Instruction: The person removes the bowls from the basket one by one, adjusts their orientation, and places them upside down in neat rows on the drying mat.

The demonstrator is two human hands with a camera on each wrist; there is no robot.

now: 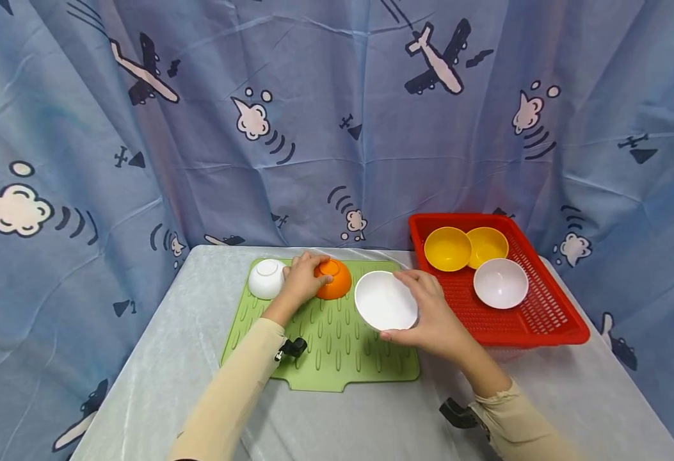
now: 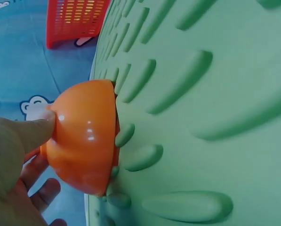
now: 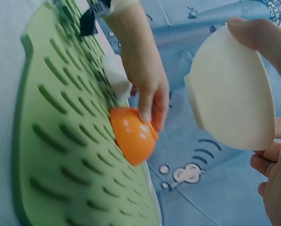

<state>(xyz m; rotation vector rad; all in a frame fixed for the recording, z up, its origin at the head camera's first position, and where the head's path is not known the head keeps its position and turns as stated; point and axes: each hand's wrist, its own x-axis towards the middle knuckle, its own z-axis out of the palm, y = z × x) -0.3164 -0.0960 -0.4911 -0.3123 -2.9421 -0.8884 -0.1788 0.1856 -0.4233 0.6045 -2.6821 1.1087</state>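
Observation:
My left hand (image 1: 302,280) pinches an orange bowl (image 1: 338,285) by its foot. The bowl stands upside down at the far edge of a green drying mat (image 1: 325,368), its rim against the ridges in the left wrist view. In my right hand (image 1: 439,318) is a white bowl (image 1: 384,301), held at the rim between thumb and fingers. It is tilted with its inside facing the head camera, and the right wrist view shows it raised off the mat. Left of the orange bowl, another white bowl (image 1: 263,283) sits upside down on the mat, partly behind my left fingers.
To the right of the mat stands a red basket (image 1: 457,323). Inside it are two yellow bowls (image 1: 446,250) and one white bowl (image 1: 501,285), openings up. A pale cloth (image 1: 158,358) covers the table, with a blue patterned curtain (image 1: 313,128) close behind.

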